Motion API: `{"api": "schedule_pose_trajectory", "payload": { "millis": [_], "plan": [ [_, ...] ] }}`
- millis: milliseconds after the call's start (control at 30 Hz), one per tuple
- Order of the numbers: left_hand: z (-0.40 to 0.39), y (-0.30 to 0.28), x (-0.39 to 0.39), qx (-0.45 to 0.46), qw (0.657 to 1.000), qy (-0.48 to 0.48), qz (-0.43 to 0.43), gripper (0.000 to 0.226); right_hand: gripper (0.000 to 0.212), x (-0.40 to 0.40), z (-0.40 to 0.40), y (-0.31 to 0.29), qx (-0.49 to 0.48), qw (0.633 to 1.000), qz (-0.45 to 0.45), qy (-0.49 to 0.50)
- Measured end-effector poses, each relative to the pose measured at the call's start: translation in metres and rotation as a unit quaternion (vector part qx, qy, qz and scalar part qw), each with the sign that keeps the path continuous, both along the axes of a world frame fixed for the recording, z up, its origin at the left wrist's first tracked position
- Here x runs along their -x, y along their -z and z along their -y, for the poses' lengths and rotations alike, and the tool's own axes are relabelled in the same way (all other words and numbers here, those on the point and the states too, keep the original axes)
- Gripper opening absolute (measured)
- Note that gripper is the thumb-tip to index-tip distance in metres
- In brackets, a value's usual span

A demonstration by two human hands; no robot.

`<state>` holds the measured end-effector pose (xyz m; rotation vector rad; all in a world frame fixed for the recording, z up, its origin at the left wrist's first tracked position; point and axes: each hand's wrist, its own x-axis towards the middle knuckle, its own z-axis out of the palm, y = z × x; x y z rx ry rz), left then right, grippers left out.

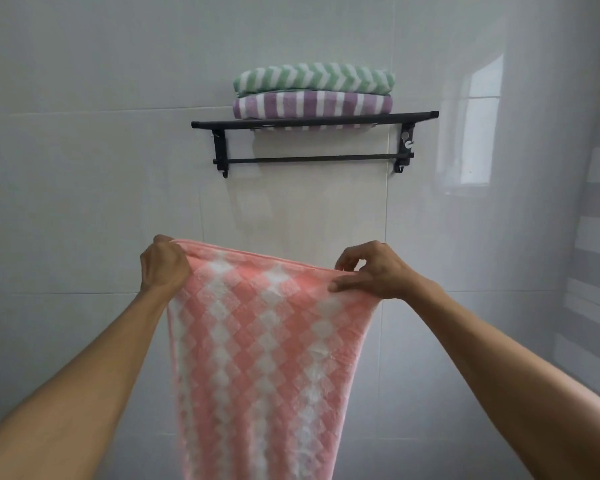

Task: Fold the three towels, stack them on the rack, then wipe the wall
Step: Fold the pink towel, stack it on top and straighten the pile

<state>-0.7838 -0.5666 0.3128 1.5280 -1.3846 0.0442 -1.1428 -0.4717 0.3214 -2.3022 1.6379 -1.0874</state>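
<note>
The pink-and-white checked terry towel (257,341), pinched at its top corners by the left hand (163,266) and the right hand (374,271), could fold crooked if either corner slips.

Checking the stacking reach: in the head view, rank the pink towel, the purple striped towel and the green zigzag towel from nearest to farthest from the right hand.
1. Pink towel: gripped by the right hand at its top edge.
2. Purple striped towel: above, on the rack, bottom of the stack.
3. Green zigzag towel: top of the stack.

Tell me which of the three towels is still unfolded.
The pink-and-white checked towel, hanging open between the left hand and right hand. The green zigzag towel and purple striped towel lie folded on the black rack.
</note>
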Motion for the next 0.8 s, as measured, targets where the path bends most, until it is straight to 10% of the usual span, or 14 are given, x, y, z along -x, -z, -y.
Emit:
{"api": "schedule_pose_trajectory", "payload": {
  "millis": [233, 367, 500, 800],
  "plan": [
    [-0.001, 0.012, 0.003, 0.016, 0.999, 0.041, 0.025, 0.033, 0.032, 0.010, 0.007, -0.004, -0.109, 0.973, -0.196, 0.063],
    [0.002, 0.004, 0.006, 0.053, 0.998, 0.035, -0.013, 0.034, 0.017, 0.026, 0.014, -0.025, 0.042, 0.988, -0.067, 0.129],
    [0.003, -0.008, 0.008, 0.054, 0.998, 0.042, -0.005, 0.036, 0.017, 0.042, 0.018, -0.030, -0.014, 0.975, -0.151, 0.164],
    [0.011, -0.025, 0.018, 0.031, 0.996, 0.040, -0.067, 0.038, 0.011, 0.050, 0.015, -0.054, 0.096, 0.967, 0.167, 0.168]
  ]
}}
